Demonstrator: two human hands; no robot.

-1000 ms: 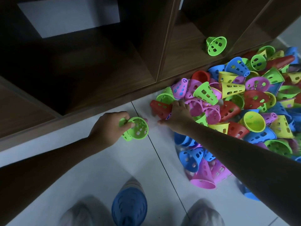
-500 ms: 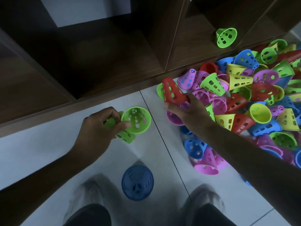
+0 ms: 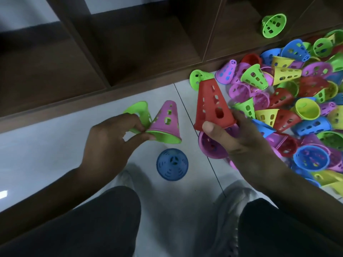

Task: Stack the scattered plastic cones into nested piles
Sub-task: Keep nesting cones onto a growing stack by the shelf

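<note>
Since 0.5 s ago, both hands had lifted toward the camera: the red perforated plastic cone (image 3: 213,106) had left the pile and stood upright in the right hand (image 3: 235,138), and a purple perforated plastic cone (image 3: 167,119) had appeared in the left hand (image 3: 113,138).

Left hand: thumb and fingers pinched together on the rims of 2 items, a green perforated plastic cone (image 3: 141,113) tilted leftward and the purple cone just beside it, with a green rim showing at the purple cone's base.

Right hand: thumb clamped on the red cone's lower rim; a second purple cone (image 3: 211,145), open mouth toward the camera, was held beneath it by the same hand.

Blue perforated plastic cone (image 3: 172,164): upright on the pale tiled floor (image 3: 55,154), between the person's 2 shoes.

Pile of mixed coloured cones (image 3: 289,101): on the floor at right, against the dark wooden shelf unit (image 3: 130,52).

Lone green cone (image 3: 274,25): lying on its side on a shelf.
</note>
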